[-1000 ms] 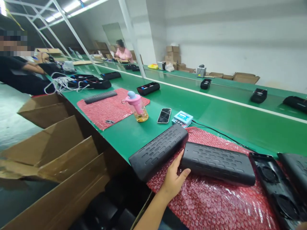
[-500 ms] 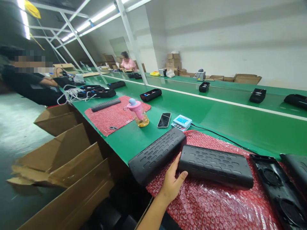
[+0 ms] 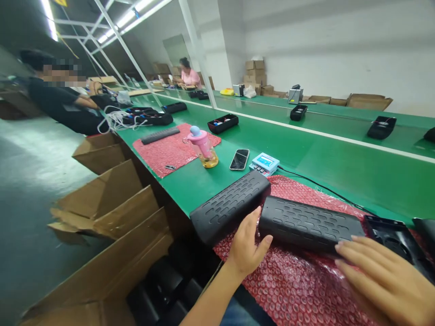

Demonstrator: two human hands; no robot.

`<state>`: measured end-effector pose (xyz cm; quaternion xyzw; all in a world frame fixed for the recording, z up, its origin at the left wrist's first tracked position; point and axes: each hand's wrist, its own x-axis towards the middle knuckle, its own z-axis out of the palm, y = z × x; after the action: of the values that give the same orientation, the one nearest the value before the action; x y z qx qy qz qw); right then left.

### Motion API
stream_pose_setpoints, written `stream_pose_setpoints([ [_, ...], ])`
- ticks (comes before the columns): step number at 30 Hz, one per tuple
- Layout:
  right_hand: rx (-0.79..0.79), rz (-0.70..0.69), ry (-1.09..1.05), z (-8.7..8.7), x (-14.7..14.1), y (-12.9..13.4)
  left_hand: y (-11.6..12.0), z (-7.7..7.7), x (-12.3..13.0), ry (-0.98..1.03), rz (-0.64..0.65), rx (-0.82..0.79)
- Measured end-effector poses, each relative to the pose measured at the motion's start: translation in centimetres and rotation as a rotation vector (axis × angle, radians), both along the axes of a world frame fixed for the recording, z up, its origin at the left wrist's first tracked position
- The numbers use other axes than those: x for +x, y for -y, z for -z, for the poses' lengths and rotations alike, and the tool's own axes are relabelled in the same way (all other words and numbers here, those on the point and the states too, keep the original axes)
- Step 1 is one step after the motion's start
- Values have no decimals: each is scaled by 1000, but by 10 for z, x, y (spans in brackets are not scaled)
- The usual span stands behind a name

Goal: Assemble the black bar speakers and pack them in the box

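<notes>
Two black slotted housings lie on red bubble wrap [image 3: 288, 285]. My left hand [image 3: 247, 246] is at the near left end of the right housing [image 3: 309, 222], thumb and fingers apart, with the left housing [image 3: 231, 203] just beyond its fingertips. At the other end of the right housing is my right hand [image 3: 384, 271], slightly blurred, its fingers stretched out over the corner. Neither hand is wrapped round anything. Partly behind my right hand, an open black shell [image 3: 390, 228] lies on the wrap.
Behind the housings are a blue-white device [image 3: 265, 164] with a cable, a phone [image 3: 239, 160] and a pink-lidded bottle [image 3: 205, 149]. Open cardboard boxes [image 3: 102, 190] stand left of the green table [image 3: 183, 190]. A person in black [image 3: 61, 104] sits at the far left.
My right hand has come into view from the right and reached the right housing's far end. My left hand stays by the near end. The whole view has shifted slightly.
</notes>
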<state>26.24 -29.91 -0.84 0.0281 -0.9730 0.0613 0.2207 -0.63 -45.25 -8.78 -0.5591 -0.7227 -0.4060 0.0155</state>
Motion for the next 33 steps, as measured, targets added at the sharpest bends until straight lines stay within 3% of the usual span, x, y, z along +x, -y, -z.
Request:
stream_pose_setpoints([
  [3,85,-22,-25,-18,-35,-19,6,-27,-15,-257,-141,-13],
  [6,-15,-59,2,-39,-81,-33,6,-50,-36,-339,-330,-252],
  [8,-55,-110,60,-48,-119,-39,2,-61,-51,-348,-375,-429],
  [12,-111,-175,199,-47,-199,-43,-5,-81,-84,-263,-303,-611],
  [18,-207,-159,293,-22,-294,-44,-6,-104,-128,-111,-156,-726],
  [23,-309,-150,344,-2,-327,-47,-10,-111,-142,-1,-111,-836],
  [26,-373,-63,330,5,-333,-47,-16,-114,-149,55,-99,-906],
  [33,-425,14,348,2,-337,-39,-23,-113,-164,116,-49,-907],
])
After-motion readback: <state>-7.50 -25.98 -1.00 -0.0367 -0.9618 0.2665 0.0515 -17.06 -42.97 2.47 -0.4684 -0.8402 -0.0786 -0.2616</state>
